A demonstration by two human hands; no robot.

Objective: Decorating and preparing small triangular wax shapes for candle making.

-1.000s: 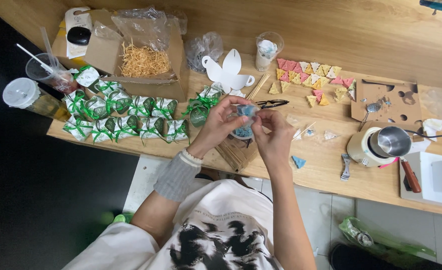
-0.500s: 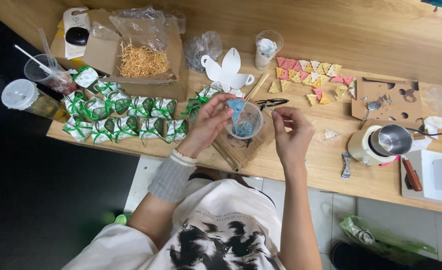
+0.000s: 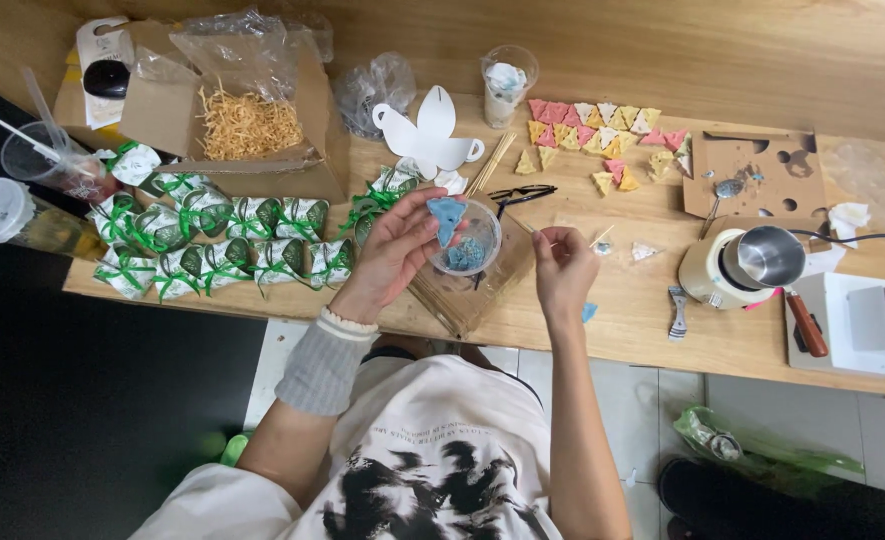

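My left hand (image 3: 394,250) holds a small blue triangular piece (image 3: 448,217) between thumb and fingers, right above a clear plastic cup (image 3: 467,243) with more blue pieces inside. My right hand (image 3: 564,268) is to the right of the cup, fingers pinched on a thin wooden stick (image 3: 528,228) that points toward the cup. A clear bag of wooden sticks (image 3: 467,290) lies on the wooden table (image 3: 642,320) under the cup.
Several green-ribboned wrapped packets (image 3: 212,245) lie at the left, by a cardboard box of shredded straw (image 3: 247,122). Coloured triangle pieces (image 3: 602,135) lie at the back. A small melting pot (image 3: 742,265), white scale (image 3: 867,325), glasses (image 3: 522,195) and drink cups (image 3: 47,165) stand around.
My hands were together over the cup; the right hand has drawn away to the right with the stick, and the left hand has lifted a blue piece above the cup.
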